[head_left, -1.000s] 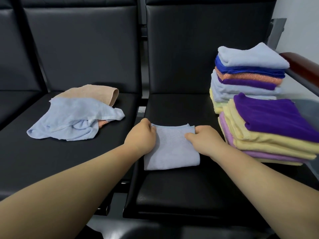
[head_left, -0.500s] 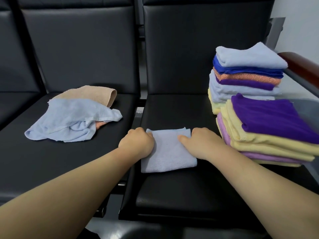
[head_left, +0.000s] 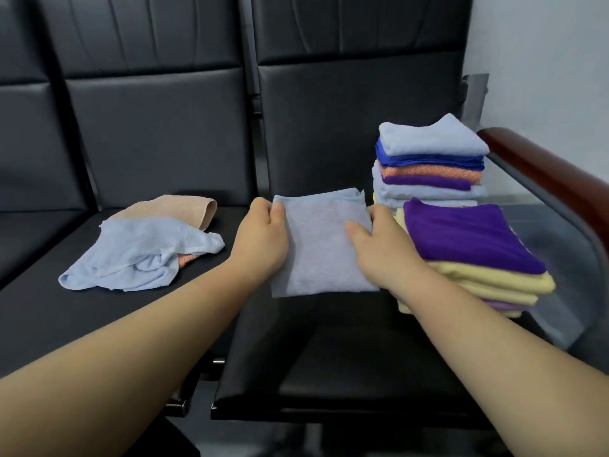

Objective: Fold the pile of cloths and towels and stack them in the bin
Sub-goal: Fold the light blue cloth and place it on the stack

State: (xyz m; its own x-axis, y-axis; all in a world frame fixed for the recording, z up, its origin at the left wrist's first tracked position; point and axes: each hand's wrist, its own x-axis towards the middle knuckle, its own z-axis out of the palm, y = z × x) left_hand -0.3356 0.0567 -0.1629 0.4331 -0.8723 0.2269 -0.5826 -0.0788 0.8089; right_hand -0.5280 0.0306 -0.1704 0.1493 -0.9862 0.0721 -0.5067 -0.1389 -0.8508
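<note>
Here, I hold a folded pale-blue cloth (head_left: pixel 324 242) by its two sides: my left hand (head_left: pixel 263 239) pinches the left edge, thumb on top, and my right hand (head_left: pixel 379 252) grips the right edge. The cloth appears raised just above the black seat (head_left: pixel 329 357). To its right stand two stacks of folded cloths, the near stack (head_left: pixel 468 239) topped in purple, the far stack (head_left: pixel 431 140) topped in pale blue. A clear wall (head_left: pixel 566 258) beside them may be the bin, though I cannot tell. On the next seat to the left lies an unfolded pile (head_left: pixel 141 252). I judge the folding of this cloth done. Next it needs carrying right and laying flat on a stack without letting the folds slip.
</note>
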